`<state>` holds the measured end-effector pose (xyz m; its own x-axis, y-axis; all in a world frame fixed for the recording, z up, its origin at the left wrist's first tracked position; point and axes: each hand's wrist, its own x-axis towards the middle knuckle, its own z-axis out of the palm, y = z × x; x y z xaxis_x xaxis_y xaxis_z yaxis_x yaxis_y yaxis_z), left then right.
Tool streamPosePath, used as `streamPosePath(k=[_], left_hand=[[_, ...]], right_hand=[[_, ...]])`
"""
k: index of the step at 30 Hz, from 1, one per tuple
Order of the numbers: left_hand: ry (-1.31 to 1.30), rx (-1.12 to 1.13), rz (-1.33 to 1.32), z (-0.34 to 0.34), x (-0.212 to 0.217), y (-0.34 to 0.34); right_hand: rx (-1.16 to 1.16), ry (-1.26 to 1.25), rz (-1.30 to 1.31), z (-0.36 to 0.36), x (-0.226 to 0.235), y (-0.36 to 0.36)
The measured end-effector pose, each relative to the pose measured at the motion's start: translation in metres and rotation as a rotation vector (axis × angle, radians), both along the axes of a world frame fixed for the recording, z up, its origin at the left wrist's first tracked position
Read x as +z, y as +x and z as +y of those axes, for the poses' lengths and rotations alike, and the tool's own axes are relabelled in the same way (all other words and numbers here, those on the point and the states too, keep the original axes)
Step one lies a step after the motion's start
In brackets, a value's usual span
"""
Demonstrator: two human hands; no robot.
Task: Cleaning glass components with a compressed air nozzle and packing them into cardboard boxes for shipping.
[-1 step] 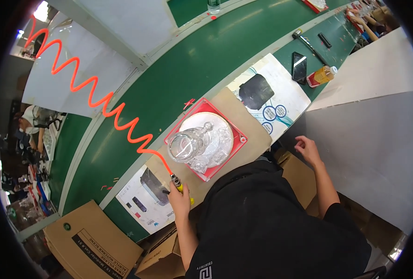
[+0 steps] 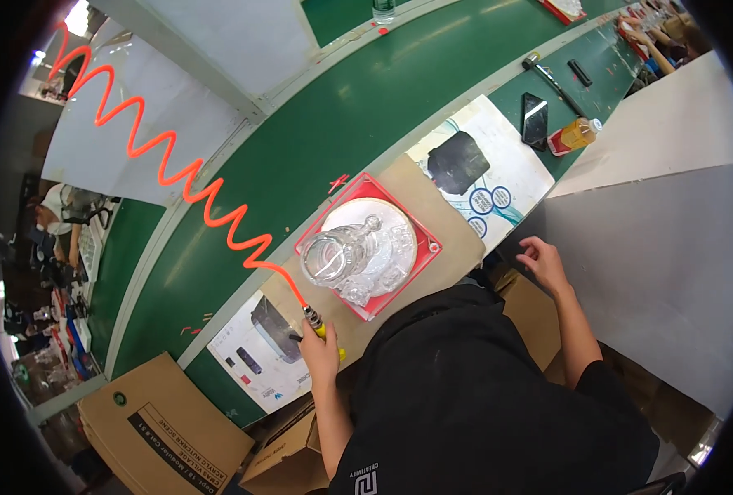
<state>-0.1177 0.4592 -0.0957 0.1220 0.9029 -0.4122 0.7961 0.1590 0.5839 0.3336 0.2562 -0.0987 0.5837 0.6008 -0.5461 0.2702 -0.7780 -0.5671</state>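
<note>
My left hand is wrapped round a yellow air blow gun, beside the near left edge of the bench. An orange coiled hose runs from the gun up to the far left. To the right of the gun, a red square tray bears a round white base with a clear ornament on it, which includes a jar-like part and small moulded figures. Off the bench at the right, my right hand hangs in the air with loosely bent fingers and nothing visible in it.
Brown cardboard lies under the tray, between printed white boxes. A phone, a drink bottle and a hammer-like tool lie at the right. A grey partition stands to my right. Large carton at lower left.
</note>
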Motion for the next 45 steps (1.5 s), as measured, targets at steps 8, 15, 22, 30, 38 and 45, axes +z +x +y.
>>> streamPosePath(k=[8,15,22,30,38,45], left_hand=[[0.262,-0.057,0.026,0.019,0.015,0.054],[0.251,0.002,-0.135,0.03,0.018,0.067],[0.143,-0.016,-0.01,0.047,0.009,0.067],[0.239,0.021,0.087,0.08,-0.033,0.091],[0.229,0.212,-0.496,0.088,-0.128,0.062],[0.161,0.067,0.113,0.086,-0.049,0.103]], right_hand=[[0.446,0.678,-0.235,0.146,0.004,-0.074],[0.804,0.621,-0.309,0.18,-0.029,-0.105],[0.826,0.564,-0.358,0.157,-0.022,-0.124],[0.546,0.855,-0.082,0.181,0.069,-0.124],[0.845,1.163,0.381,0.24,0.125,-0.181],[0.645,1.311,0.243,0.239,0.121,-0.182]])
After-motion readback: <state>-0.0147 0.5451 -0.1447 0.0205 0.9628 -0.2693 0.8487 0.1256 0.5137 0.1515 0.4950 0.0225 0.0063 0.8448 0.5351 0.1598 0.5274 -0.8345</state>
